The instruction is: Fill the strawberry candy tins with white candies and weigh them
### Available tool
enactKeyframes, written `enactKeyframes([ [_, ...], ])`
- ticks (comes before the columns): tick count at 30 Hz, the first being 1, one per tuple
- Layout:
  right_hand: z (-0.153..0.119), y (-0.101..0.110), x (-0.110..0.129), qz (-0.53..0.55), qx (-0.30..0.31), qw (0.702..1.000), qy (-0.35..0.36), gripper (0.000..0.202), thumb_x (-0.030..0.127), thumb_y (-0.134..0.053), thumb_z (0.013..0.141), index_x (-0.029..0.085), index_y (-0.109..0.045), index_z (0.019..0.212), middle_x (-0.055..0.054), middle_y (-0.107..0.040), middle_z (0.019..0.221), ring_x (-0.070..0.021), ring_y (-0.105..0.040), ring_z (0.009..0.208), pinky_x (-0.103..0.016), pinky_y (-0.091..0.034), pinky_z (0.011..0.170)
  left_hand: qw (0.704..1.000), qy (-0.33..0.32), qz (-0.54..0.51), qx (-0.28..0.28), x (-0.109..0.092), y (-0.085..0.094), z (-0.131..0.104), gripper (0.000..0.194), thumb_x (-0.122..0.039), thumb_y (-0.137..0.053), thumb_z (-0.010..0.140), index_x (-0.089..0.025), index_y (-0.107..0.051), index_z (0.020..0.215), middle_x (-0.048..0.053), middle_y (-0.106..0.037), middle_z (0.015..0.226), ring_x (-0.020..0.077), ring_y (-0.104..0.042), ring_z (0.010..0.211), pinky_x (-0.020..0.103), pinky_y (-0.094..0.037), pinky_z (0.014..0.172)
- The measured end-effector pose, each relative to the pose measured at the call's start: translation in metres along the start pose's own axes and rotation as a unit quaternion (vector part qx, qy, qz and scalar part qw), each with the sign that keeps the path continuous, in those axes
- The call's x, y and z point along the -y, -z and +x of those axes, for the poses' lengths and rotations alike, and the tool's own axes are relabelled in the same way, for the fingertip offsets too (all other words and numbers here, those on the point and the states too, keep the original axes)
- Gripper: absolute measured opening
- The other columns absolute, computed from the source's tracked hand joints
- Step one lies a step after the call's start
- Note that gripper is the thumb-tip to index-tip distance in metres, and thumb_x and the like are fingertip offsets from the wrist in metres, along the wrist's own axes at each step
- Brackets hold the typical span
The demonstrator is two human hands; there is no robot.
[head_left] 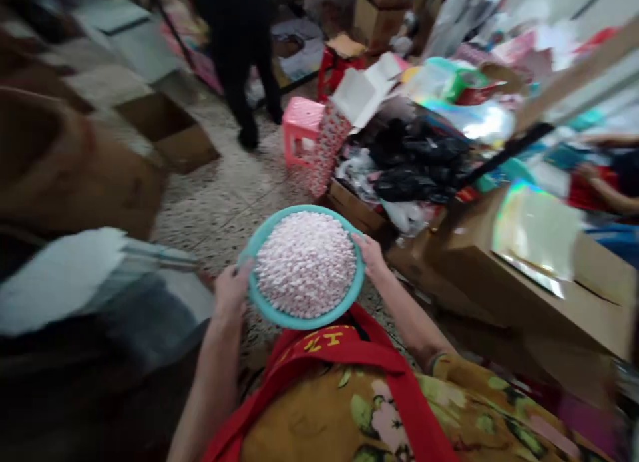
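Note:
A round turquoise basin [360, 275] is held in front of my red apron, heaped with small pale pinkish-white pieces [305, 263]. At its left rim my left hand [233, 285] grips the edge, slightly blurred. My right hand [370, 254] holds the opposite rim, with its fingers at the edge and the thumb side up. The basin hangs over the speckled floor, close to my body. The undersides of the basin and some fingers are hidden.
Ahead stand a pink stool [303, 122] and a person in dark trousers [239, 49]. Open cardboard boxes [187, 142] are on the left. A large carton [499, 269] and piled plastic bags [414, 156] line the right. Another person's arms show at far right.

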State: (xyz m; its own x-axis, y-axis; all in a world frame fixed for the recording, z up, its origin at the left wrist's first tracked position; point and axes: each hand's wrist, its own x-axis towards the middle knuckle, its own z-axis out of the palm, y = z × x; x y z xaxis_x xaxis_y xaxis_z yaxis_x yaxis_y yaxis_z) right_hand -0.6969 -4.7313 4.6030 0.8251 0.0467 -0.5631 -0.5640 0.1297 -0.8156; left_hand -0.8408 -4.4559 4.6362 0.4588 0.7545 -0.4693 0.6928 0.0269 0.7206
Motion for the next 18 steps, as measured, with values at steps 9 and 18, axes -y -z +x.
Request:
enactKeyframes([
  [9,0.108,-0.118,0.001,-0.008,0.053,0.999,-0.010,0.040,0.054,-0.089,0.055,0.023,-0.069,0.072,0.001,-0.071,0.072,-0.0154,-0.057,0.066,-0.031,-0.050,0.064,0.999,0.005,-0.026,-0.033,-0.030,0.022,0.126,0.060,-0.076,-0.067,0.055,-0.019,-0.051,0.067,-0.004,-0.047,0.062,0.0104,-0.039,0.059,0.024,-0.029,0.053],
  [18,0.192,-0.243,0.028,0.027,0.042,0.998,-0.022,0.051,0.055,-0.089,0.050,0.017,-0.071,0.078,0.002,-0.070,0.069,-0.0134,-0.058,0.066,-0.026,-0.047,0.063,0.999,0.012,-0.017,-0.047,-0.106,0.057,0.259,0.069,-0.083,-0.069,0.048,-0.020,-0.051,0.068,-0.005,-0.045,0.058,0.0111,-0.041,0.057,0.025,-0.030,0.052],
])
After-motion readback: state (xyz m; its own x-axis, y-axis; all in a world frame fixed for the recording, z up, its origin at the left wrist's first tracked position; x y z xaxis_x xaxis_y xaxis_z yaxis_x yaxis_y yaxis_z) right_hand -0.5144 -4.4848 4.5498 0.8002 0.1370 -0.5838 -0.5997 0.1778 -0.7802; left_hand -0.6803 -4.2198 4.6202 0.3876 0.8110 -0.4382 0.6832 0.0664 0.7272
